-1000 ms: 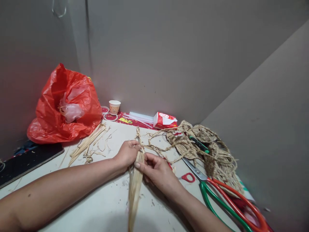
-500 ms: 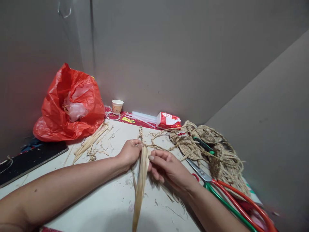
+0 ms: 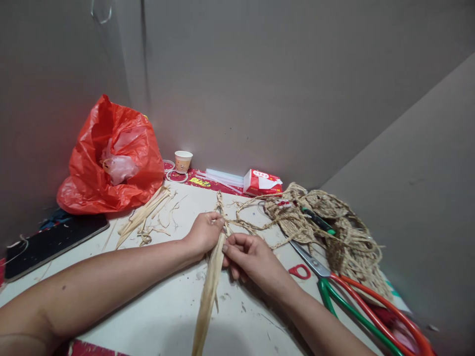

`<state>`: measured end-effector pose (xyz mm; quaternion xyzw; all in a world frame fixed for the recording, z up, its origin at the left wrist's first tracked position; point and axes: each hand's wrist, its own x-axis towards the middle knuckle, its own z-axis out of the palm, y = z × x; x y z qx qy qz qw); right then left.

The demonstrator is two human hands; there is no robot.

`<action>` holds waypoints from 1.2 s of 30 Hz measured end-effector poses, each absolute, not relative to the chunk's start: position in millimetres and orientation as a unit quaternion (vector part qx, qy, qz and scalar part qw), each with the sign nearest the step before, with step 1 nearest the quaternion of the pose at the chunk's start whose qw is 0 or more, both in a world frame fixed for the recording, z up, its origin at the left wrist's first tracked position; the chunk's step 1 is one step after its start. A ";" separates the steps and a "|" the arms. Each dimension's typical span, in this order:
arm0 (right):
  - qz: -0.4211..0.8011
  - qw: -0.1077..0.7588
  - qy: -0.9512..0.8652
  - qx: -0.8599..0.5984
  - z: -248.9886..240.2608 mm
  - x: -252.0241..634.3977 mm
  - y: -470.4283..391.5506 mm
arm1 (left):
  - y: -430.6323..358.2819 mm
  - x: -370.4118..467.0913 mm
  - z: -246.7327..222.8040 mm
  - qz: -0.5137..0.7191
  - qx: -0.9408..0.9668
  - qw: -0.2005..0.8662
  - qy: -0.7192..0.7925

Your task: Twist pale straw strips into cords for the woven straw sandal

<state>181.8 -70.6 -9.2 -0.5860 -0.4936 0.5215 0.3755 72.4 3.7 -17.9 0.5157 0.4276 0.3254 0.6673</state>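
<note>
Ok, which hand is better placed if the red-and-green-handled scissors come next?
Probably the right hand: the scissors lie on its side, handles beside its forearm, though it must first release the pale fibre strip. The left hand is farther off, across that strip.

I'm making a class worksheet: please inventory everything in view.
table: 1, white, below
covering: several patches, red, table edges
walls: several, grey, behind
hook: 1, silvery, upper left
plastic bag: 1, red, rear left
slab: 1, black, left
loose strips: several, tan, left
cup: 1, white-orange, rear
rings: 2, whitish, beside cup
sticks: several, pale, rear
tissue pack: 1, red, rear
woven heap: 1, tan, right
tool: 1, black-green, on heap
scissors: 1, red-green handles, right
loop: 1, red, beside scissors
braid: 1, tan, centre
long strip: 1, tan, centre
left hand: 1, bare, centre
right hand: 1, bare, centre
</note>
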 end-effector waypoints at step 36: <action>0.571 0.587 -0.301 -0.489 7.7 198.3 -67.6 | 4.8 73.2 -17.4 0.368 0.502 0.665 0.414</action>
